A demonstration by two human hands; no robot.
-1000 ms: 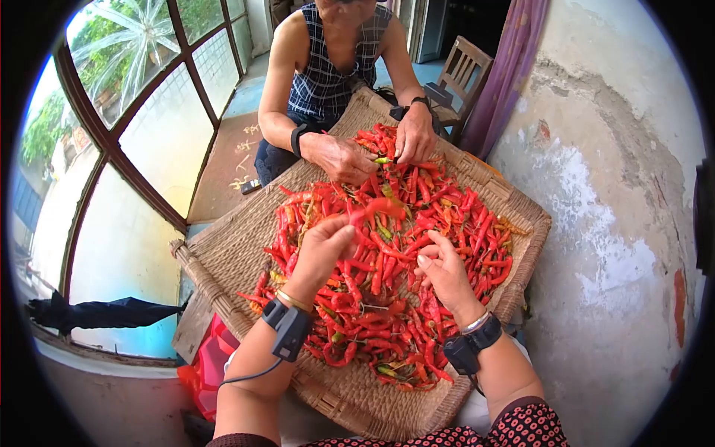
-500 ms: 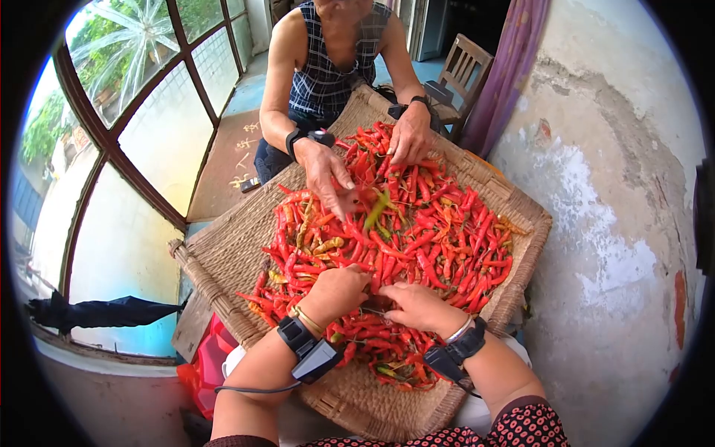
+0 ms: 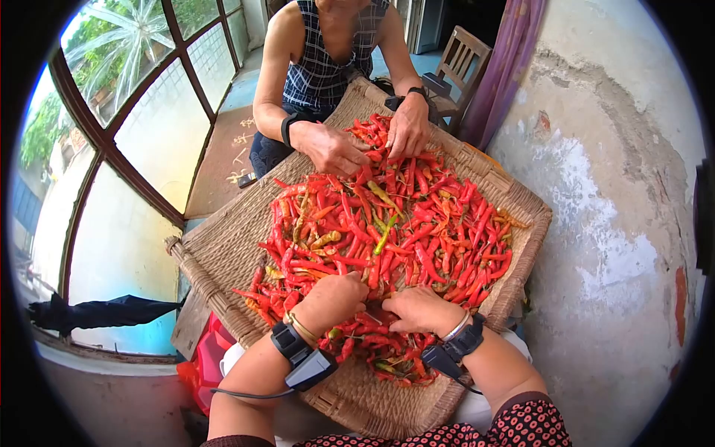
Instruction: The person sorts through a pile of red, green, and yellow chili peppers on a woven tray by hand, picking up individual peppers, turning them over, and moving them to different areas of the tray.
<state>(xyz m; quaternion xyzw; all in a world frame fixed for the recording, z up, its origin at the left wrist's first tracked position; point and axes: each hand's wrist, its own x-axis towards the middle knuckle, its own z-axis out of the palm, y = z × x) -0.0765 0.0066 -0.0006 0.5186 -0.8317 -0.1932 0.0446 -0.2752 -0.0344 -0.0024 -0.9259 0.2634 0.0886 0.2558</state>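
Observation:
Red chili peppers (image 3: pixel 439 246) lie heaped on a large woven tray (image 3: pixel 223 238). My left hand (image 3: pixel 335 299) is at the near part of the heap, its fingers curled together and pointing inward. Facing it, my right hand (image 3: pixel 421 308) has its fingers bent down among the peppers. Both hands look closed, but the fingertips are partly hidden and I cannot make out what is in them. Just beyond them a yellow-green chili pepper (image 3: pixel 385 235) rests on the red ones. Nearer to me, a smaller cluster of peppers (image 3: pixel 372 343) covers the tray's front part.
Across the tray a person works with their left hand (image 3: pixel 408 127) and right hand (image 3: pixel 333 149) in the far peppers. A wooden chair (image 3: pixel 463 63) stands behind. A folded black umbrella (image 3: pixel 112 313) lies along the window at left; a rough wall (image 3: pixel 596 186) is at right.
My right hand's fingers have curled inward, and my left has shifted slightly down. The other person's right hand has drawn back to the far peppers; a blurred yellow-green pepper now lies on the heap.

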